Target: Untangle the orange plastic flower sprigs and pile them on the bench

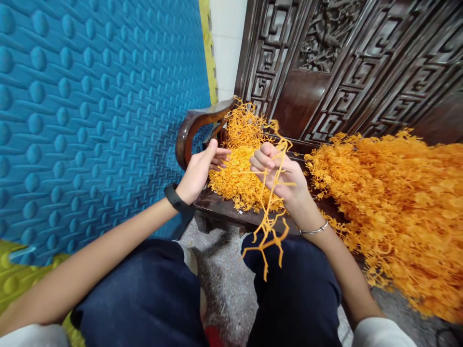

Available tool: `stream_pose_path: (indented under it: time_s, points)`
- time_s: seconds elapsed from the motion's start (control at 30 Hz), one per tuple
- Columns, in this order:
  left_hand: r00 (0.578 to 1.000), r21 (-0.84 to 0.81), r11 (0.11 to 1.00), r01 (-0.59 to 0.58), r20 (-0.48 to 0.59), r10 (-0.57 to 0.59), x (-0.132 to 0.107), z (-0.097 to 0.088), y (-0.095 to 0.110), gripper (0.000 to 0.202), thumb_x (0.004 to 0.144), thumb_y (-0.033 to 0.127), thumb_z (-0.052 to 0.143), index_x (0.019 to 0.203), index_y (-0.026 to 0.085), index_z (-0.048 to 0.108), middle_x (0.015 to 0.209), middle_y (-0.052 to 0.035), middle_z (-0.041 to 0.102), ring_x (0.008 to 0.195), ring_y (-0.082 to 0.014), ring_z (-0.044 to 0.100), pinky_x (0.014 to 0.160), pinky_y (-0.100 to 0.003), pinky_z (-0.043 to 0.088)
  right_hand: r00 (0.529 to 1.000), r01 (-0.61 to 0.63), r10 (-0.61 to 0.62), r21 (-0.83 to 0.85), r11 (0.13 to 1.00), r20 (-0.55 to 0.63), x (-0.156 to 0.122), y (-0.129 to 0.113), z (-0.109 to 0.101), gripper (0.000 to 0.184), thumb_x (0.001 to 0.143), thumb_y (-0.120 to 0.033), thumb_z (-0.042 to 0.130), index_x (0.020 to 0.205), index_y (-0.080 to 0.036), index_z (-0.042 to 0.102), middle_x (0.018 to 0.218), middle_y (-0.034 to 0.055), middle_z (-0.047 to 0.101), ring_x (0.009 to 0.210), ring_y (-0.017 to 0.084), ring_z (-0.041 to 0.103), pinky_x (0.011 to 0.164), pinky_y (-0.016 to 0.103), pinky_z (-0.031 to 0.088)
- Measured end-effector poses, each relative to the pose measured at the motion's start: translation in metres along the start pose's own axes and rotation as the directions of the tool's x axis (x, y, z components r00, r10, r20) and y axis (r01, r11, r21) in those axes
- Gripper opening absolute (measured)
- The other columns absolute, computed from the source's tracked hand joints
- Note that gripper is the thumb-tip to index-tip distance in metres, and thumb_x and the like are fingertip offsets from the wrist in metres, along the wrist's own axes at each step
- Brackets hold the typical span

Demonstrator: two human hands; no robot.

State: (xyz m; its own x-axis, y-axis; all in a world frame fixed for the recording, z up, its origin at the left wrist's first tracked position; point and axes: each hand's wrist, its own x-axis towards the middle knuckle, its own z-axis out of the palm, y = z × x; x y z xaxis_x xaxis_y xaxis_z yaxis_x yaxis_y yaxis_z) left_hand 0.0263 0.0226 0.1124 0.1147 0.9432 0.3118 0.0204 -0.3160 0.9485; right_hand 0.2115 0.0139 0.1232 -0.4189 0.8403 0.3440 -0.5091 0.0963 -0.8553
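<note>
My right hand is closed around an orange plastic sprue strand that hangs down over my right knee. My left hand is raised beside it, fingers curled toward a small heap of orange plastic pieces on the edge of a dark wooden seat. The left fingertips pinch something small that I cannot make out. A black band sits on my left wrist, a silver bangle on my right.
A large pile of tangled orange plastic strands covers the seat at the right. Behind stands a carved dark wooden chair back. A blue bumpy foam mat fills the left. Grey speckled floor shows between my knees.
</note>
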Motion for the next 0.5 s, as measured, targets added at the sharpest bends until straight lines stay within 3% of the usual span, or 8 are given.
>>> stream_pose_path:
  time_s: [0.17, 0.3, 0.4, 0.5]
  points:
    - [0.965, 0.055, 0.998, 0.031, 0.257, -0.044, 0.001, 0.016, -0.009, 0.062, 0.085, 0.063, 0.033, 0.097, 0.012, 0.065, 0.092, -0.0099, 0.068, 0.091, -0.0207, 0.063, 0.087, -0.036, 0.046, 0.992, 0.069, -0.051, 0.164, 0.984, -0.111, 0.001, 0.002, -0.009, 0.017, 0.077, -0.008, 0.047, 0.066, -0.02, 0.042, 0.054, -0.0055, 0.021, 0.047, 0.01, 0.023, 0.047, 0.022, 0.031]
    - [0.918, 0.256, 0.944, -0.209, 0.383, 0.099, 0.002, 0.03, -0.013, 0.05, 0.079, 0.058, 0.053, 0.107, 0.017, 0.061, 0.112, -0.0092, 0.063, 0.11, -0.0232, 0.053, 0.099, -0.041, 0.037, 0.953, 0.242, -0.192, 0.206, 0.948, -0.236, -0.004, -0.005, -0.018, 0.021, 0.082, -0.006, 0.041, 0.068, -0.021, 0.041, 0.052, -0.0057, 0.016, 0.045, 0.011, 0.02, 0.047, 0.023, 0.03]
    - [0.819, 0.295, 0.843, -0.45, 0.512, 0.258, 0.005, 0.042, -0.013, 0.044, 0.074, 0.047, 0.066, 0.108, 0.02, 0.06, 0.118, -0.008, 0.06, 0.115, -0.0227, 0.049, 0.101, -0.042, 0.034, 0.919, 0.327, -0.262, 0.199, 0.924, -0.293, -0.011, -0.012, -0.027, 0.021, 0.083, -0.006, 0.04, 0.07, -0.022, 0.041, 0.051, -0.006, 0.015, 0.044, 0.012, 0.019, 0.047, 0.023, 0.03]
    - [0.689, 0.215, 0.802, -0.558, 0.658, 0.303, 0.01, 0.057, -0.01, 0.019, 0.086, 0.033, 0.055, 0.092, 0.017, 0.064, 0.096, -0.0057, 0.067, 0.094, -0.0174, 0.059, 0.089, -0.034, 0.043, 0.889, 0.398, -0.328, 0.185, 0.898, -0.321, -0.02, -0.016, -0.035, 0.018, 0.082, -0.008, 0.042, 0.071, -0.022, 0.043, 0.051, -0.0063, 0.017, 0.044, 0.012, 0.021, 0.047, 0.023, 0.032]
